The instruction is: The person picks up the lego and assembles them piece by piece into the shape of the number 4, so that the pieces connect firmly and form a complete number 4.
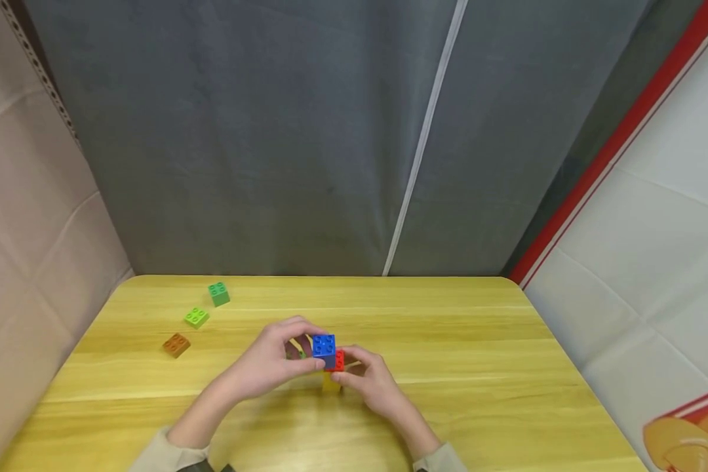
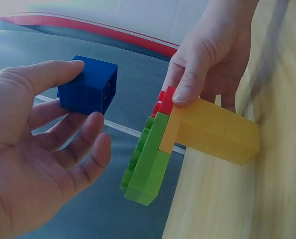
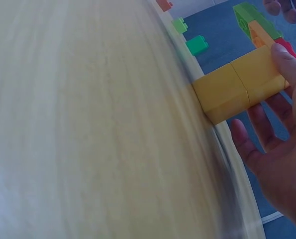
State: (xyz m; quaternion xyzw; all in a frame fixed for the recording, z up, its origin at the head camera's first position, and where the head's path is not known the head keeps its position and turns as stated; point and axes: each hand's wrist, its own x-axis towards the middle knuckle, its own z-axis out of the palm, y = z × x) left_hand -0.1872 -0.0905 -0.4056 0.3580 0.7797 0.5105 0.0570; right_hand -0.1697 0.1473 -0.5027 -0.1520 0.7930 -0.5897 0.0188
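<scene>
Between the thumb and fingers of my left hand [image 1: 265,362] is a blue toy building brick [image 1: 324,345], held above the brick build. In the left wrist view a gap separates the blue brick from that build. Two yellow bricks [image 3: 237,84], one on the other, stand upright on the table as its base. Thin orange [image 2: 171,132], red [image 2: 163,102] and green bricks [image 2: 150,162] sit across the top, the green ones overhanging to the left. My right hand [image 1: 376,387] grips the build near the red brick, thumb in front and fingers behind.
On the left of the wooden table [image 1: 448,328] lie a dark green brick [image 1: 219,294], a lime green brick [image 1: 196,318] and a brown-orange brick [image 1: 176,345]. A grey curtain [image 1: 259,144] hangs behind the table's far edge.
</scene>
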